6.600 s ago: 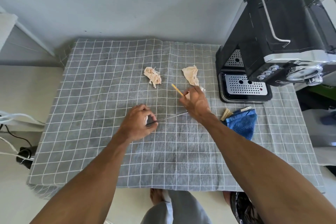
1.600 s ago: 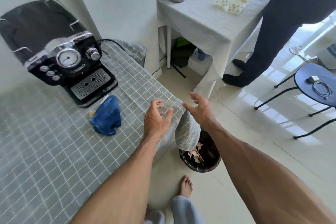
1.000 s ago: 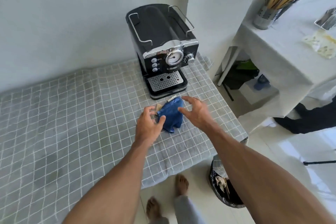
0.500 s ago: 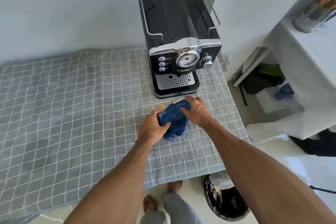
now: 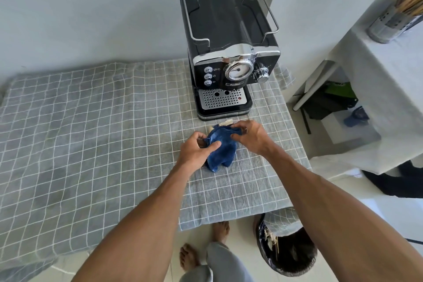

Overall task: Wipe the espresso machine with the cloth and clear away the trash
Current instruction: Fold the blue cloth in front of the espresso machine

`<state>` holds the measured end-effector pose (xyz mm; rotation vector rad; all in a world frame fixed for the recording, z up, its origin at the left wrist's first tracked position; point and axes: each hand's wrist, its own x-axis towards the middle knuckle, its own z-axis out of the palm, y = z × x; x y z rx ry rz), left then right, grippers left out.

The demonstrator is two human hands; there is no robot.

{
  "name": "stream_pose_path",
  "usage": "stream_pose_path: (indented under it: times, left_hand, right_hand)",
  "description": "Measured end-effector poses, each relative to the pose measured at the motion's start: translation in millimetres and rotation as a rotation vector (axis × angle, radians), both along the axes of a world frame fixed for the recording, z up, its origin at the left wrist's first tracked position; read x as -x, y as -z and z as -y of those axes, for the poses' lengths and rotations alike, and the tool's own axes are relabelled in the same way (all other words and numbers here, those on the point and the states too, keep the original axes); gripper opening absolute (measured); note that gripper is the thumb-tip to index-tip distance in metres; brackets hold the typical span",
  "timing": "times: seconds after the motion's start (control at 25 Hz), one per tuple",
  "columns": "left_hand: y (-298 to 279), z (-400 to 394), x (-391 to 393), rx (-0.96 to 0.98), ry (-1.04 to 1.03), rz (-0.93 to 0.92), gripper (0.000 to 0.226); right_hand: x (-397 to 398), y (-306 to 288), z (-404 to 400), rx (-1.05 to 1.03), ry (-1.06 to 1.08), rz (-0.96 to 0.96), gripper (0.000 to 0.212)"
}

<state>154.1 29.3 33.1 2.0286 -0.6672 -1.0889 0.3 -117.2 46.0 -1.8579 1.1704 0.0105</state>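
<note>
Both hands grasp the blue cloth (image 5: 221,146) on the table (image 5: 91,133), just before the espresso machine (image 5: 229,52): left hand (image 5: 197,151) pinching its near edge, right hand (image 5: 250,136) its far edge (bin (image 5: 288,249) sits below).

Pale scraps (image 5: 225,123) peek from under the blue cloth (image 5: 221,147), mostly hidden; utensil holder (image 5: 394,21) far right blurs.

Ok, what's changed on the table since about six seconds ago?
The crumpled tissues and sticks the hands were gathering are gone from the tablecloth; scraps now show in the bin. Both hands have moved to the blue cloth: the left hand and right hand now pinch it. The espresso machine is unwiped, and pale scraps stay beside the cloth.
</note>
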Motion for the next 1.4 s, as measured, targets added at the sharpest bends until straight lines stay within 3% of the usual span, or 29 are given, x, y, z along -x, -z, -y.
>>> stream_pose_path:
  times: [0.28, 0.36, 0.48, 0.56, 0.76, 0.96, 1.12, 1.24, 1.4]
  left_hand:
    - [-19, 2, -8, 0.122, -0.103, -0.227, 0.030]
    - [-28, 4, -13, 0.138, -0.130, -0.344, 0.039]
    - [-42, 11, -22, 0.211, -0.094, -0.551, 0.046]
    - [-52, 13, -27, 0.246, -0.063, -0.574, 0.048]
    - [-61, 12, -35, 0.277, -0.080, -0.425, 0.042]
    - [-64, 10, -35, 0.272, -0.010, -0.169, 0.043]
    - [-66, 10, -32, 0.159, 0.178, 0.091, 0.047]
    - [-70, 12, -30, 0.045, 0.314, 0.175, 0.033]
    - [-70, 10, -34, 0.042, 0.337, 0.216, 0.024]
  right_hand:
    - [16, -18, -4, 0.089, -0.040, 0.149, 0.011]
    - [19, -23, -3, -0.086, 0.028, 0.285, 0.009]
    - [22, -26, -5, -0.456, 0.117, 0.466, 0.025]
    - [22, -25, -5, -0.556, 0.154, 0.543, 0.015]
    - [19, -34, -3, -0.537, 0.291, 0.736, 0.029]
    - [24, -40, -1, -0.386, 0.254, 0.691, 0.052]
    - [27, -45, -1, -0.317, 0.183, 0.647, 0.038]
    - [28, -49, -1, -0.299, 0.108, 0.685, 0.026]
    - [30, -50, 3, -0.321, 0.121, 0.661, 0.043]
